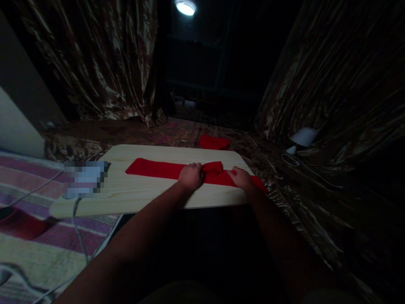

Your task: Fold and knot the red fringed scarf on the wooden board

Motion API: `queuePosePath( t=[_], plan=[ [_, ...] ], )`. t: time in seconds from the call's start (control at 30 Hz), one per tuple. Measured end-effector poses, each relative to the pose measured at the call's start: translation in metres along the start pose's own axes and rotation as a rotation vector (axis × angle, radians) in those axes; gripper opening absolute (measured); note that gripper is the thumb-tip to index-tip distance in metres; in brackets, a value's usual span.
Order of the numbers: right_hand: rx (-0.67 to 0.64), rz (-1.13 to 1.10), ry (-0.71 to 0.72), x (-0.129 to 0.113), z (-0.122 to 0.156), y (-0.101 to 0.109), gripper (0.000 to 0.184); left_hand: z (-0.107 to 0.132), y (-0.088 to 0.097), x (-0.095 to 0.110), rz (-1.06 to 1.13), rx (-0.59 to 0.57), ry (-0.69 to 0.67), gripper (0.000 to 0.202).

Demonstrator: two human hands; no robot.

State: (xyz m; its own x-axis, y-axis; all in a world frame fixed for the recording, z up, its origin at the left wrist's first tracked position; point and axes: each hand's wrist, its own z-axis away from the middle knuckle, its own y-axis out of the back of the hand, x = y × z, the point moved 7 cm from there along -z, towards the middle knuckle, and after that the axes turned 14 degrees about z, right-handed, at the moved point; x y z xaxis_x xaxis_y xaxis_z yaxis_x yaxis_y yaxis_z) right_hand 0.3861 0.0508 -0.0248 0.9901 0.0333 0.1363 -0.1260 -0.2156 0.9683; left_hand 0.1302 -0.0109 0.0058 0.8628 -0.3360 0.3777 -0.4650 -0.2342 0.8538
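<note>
A long strip of red cloth [158,168] lies across a pale wooden board [139,194], its right end hanging past the board's edge. My left hand [190,175] is closed on the cloth near its middle, fingers curled over it. Further right, my right hand [241,177] pinches the same cloth between thumb and fingers. Between the two hands a part of the cloth is folded over and bunched. What lies under the fingers is hidden.
Another red cloth piece [214,142] lies behind the board. On the left sits a blurred-out device [85,179] with a cable, beside a striped cover [41,249]. A white lamp [303,137] with a cord stands at the right. Patterned curtains [126,63] hang behind.
</note>
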Motion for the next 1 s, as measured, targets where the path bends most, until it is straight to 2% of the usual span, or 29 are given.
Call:
queuePosePath(
  t=[0.1,0.17,0.33,0.43,0.53,0.67,0.73,0.9,1.0],
  plan=[
    [0.001,-0.003,0.005,0.001,-0.001,-0.001,0.044,-0.007,0.022,-0.037,0.088,0.075,0.249,0.031],
    [0.009,0.0,0.008,0.001,-0.002,-0.002,0.045,-0.007,0.042,-0.065,0.129,0.151,0.369,0.035],
    [0.003,0.003,0.003,0.001,-0.003,-0.004,0.047,0.011,0.091,-0.127,0.149,0.413,0.576,0.035],
    [0.004,-0.008,0.008,0.001,-0.003,-0.003,0.046,0.025,0.099,-0.15,0.154,0.478,0.651,0.04],
    [-0.009,-0.008,0.001,0.001,-0.002,-0.002,0.045,0.03,0.087,-0.155,0.172,0.414,0.655,0.044],
    [0.0,-0.002,-0.001,0.0,-0.001,0.0,0.045,0.027,0.065,-0.143,0.171,0.261,0.638,0.063],
    [0.007,0.004,-0.004,0.0,-0.002,-0.001,0.045,0.025,0.059,-0.14,0.175,0.201,0.675,0.07],
    [0.02,-0.001,0.0,0.001,-0.002,-0.001,0.046,0.021,0.057,-0.145,0.313,0.082,0.749,0.072],
    [0.011,-0.005,-0.006,0.001,-0.001,-0.001,0.045,0.022,0.067,-0.159,0.313,0.119,0.766,0.061]
  ],
)
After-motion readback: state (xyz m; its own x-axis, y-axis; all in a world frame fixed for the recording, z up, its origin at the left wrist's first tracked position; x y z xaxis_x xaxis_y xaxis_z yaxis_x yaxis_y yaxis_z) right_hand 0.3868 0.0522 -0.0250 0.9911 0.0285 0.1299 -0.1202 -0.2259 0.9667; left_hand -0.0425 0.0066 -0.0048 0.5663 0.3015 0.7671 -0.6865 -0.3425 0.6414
